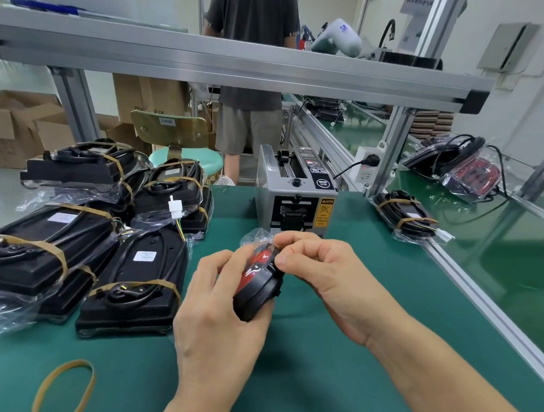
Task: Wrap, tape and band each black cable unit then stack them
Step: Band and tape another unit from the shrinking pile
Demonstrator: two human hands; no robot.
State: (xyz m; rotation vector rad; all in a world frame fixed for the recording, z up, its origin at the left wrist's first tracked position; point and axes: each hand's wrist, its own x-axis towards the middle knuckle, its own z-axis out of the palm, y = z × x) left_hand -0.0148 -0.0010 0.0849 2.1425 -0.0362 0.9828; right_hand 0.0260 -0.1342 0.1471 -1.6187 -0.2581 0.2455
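Nearest me, a loose rubber band (63, 396) lies flat on the green desk (306, 379), well left of my hands. My left hand (219, 307) is curled round a black cable unit (259, 286) with a red face, held tilted just above the desk, and my right hand (319, 266) pinches the clear plastic wrap (256, 235) at its top end between thumb and fingertips. To the left sits the stack of finished units (84, 236), bagged and crossed by tan bands, with white labels too small for me to read. Just behind my hands stands the grey tape dispenser (295, 191); I read "CAUTION" on its yellow sticker and what looks like "SEMI" in a round badge. One banded unit (406, 216) lies to the right beside the aluminium rail. Farther back a cardboard box (149, 95) shows "75x" and "0 CM", and a person (253, 70) stands facing away.
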